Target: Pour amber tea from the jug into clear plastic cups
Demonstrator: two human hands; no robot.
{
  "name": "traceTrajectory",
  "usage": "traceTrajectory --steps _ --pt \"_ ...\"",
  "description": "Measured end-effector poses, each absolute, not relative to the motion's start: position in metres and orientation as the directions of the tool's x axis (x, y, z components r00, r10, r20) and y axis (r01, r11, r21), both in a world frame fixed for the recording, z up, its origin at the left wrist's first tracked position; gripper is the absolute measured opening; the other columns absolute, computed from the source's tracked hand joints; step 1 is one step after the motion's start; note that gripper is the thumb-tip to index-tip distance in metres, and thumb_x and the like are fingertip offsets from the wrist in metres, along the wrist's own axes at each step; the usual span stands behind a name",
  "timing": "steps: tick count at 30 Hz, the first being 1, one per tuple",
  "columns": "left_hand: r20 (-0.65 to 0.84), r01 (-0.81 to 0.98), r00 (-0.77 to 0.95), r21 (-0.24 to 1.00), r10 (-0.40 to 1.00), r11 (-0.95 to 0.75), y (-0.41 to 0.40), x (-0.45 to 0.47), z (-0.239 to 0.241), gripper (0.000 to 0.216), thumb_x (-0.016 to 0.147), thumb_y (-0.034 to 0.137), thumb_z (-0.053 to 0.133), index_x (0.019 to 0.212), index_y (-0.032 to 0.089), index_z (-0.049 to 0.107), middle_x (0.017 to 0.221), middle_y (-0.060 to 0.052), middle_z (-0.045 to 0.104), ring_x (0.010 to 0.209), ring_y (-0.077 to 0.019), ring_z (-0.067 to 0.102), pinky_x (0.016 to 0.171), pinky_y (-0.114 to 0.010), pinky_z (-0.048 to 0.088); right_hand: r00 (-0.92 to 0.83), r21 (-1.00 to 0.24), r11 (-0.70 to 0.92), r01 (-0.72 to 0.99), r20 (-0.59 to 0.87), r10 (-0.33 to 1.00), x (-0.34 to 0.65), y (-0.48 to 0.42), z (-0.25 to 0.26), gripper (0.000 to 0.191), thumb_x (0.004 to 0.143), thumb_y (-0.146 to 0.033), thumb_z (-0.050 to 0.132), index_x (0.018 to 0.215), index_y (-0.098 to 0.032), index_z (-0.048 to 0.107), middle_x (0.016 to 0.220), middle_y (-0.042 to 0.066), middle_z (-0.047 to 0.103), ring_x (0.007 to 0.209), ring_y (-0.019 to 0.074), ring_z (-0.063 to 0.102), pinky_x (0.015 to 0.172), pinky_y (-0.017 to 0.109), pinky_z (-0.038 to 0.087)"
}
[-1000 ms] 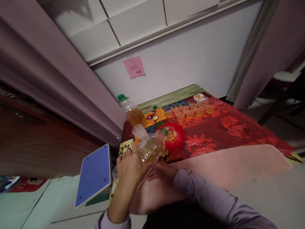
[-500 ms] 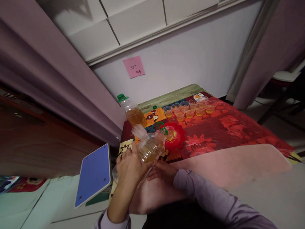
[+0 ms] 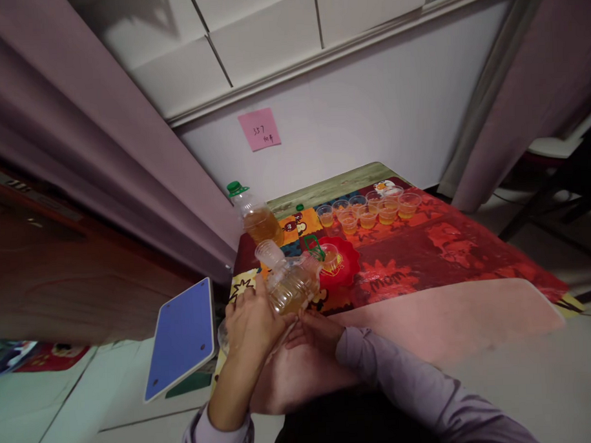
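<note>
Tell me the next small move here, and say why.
Probably tip the bottle slightly further, slowly: it leans toward the clear cup at the red plate, liquid shows inside, and the left hand grips it with the right hand at its near side. The cup's level is hard to read.

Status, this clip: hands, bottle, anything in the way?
Left hand gripping tilted bottle, right hand at its near side. Neck at cup in red dish. Clear cups beyond bottle, off the neck.
</note>
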State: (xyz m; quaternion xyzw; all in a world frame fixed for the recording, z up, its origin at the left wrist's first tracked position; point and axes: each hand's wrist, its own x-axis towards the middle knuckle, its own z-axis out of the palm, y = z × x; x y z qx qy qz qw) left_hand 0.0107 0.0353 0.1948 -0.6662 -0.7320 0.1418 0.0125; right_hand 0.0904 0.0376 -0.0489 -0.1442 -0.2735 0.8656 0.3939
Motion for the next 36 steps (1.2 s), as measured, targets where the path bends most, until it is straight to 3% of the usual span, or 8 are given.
traceTrajectory --steps 8,16,19,23,27,30,33,36 --pt "-0.097 0.986 -0.087 -0.152 0.991 0.071 0.033 -0.001 0.181 0.104 0.08 0.056 0.079 0.163 0.008 0.04 0.143 -0.026 0.068 0.136 -0.0434 0.064 0.112 -0.053 0.047 -0.587 -0.606 -0.481 -0.633 -0.029 0.809 0.092 0.035 -0.044 0.058 0.083 -0.071 0.085 0.114 -0.023 0.076 0.105 0.007 0.079 0.089 0.0231 0.076 0.095 0.046 0.062" --pt "0.318 0.958 0.029 0.262 0.948 -0.118 0.015 -0.063 0.104 0.114 0.075 0.075 0.079 0.161 0.011 0.04 0.151 -0.026 0.064 0.142 -0.0424 0.061 0.12 -0.057 0.048 -0.463 -0.735 -0.292 -0.612 0.034 0.886 0.093 0.047 -0.051 0.062 0.063 -0.06 0.102 0.106 -0.023 0.078 0.103 0.004 0.08 0.099 0.0257 0.074 0.101 0.05 0.059" --pt "0.404 0.92 -0.032 0.371 0.914 -0.131 0.0 -0.077 0.083 0.11 0.076 0.082 0.074 0.158 0.014 0.043 0.152 -0.025 0.063 0.144 -0.0411 0.06 0.122 -0.057 0.047 -0.49 -0.785 -0.223 -0.577 0.114 0.864 0.092 0.049 -0.049 0.059 0.061 -0.059 0.103 0.101 -0.022 0.078 0.097 0.004 0.08 0.097 0.0268 0.075 0.106 0.052 0.057" --pt "0.381 0.883 -0.164 0.468 0.91 -0.037 -0.014 -0.088 0.071 0.107 0.076 0.085 0.069 0.153 0.014 0.046 0.149 -0.024 0.063 0.144 -0.0417 0.059 0.123 -0.059 0.046 -0.524 -0.795 -0.213 -0.568 0.15 0.839 0.09 0.046 -0.044 0.064 0.063 -0.06 0.102 0.108 -0.022 0.076 0.1 0.004 0.08 0.1 0.0267 0.076 0.106 0.049 0.056" --pt "0.368 0.84 -0.288 0.54 0.884 0.049 -0.02 -0.096 0.066 0.11 0.071 0.087 0.07 0.15 0.015 0.045 0.147 -0.024 0.063 0.142 -0.0426 0.06 0.121 -0.061 0.047 -0.478 -0.831 -0.189 -0.524 0.103 0.872 0.096 0.037 -0.046 0.063 0.077 -0.065 0.092 0.121 -0.023 0.074 0.108 0.006 0.08 0.104 0.0249 0.076 0.103 0.044 0.055" --pt "0.363 0.828 -0.31 0.557 0.879 0.061 -0.023 -0.099 0.061 0.106 0.072 0.081 0.072 0.151 0.016 0.043 0.149 -0.024 0.062 0.143 -0.0426 0.059 0.121 -0.06 0.047 -0.451 -0.933 -0.111 -0.343 0.06 0.89 0.119 0.034 -0.039 0.054 0.087 -0.063 0.084 0.12 -0.022 0.075 0.107 0.007 0.081 0.098 0.0241 0.076 0.092 0.04 0.058" --pt "0.342 0.837 -0.278 0.545 0.898 0.051 -0.027 -0.098 0.057 0.101 0.073 0.073 0.076 0.151 0.018 0.041 0.151 -0.023 0.061 0.145 -0.0435 0.056 0.123 -0.06 0.045 -0.347 -0.997 0.076 -0.033 0.083 0.934 0.161 0.044 -0.009 0.047 0.093 -0.058 0.077 0.123 -0.022 0.074 0.095 0.006 0.08 0.085 0.0242 0.075 0.083 0.039 0.058" --pt "0.324 0.843 -0.264 0.536 0.909 0.054 -0.027 -0.095 0.057 0.102 0.072 0.069 0.077 0.152 0.019 0.039 0.153 -0.023 0.06 0.145 -0.043 0.055 0.123 -0.06 0.044 -0.179 -0.894 0.278 0.351 0.227 0.957 0.209 0.073 0.033 0.044 0.098 -0.05 0.071 0.132 -0.022 0.073 0.099 0.008 0.08 0.089 0.0261 0.075 0.09 0.042 0.058"
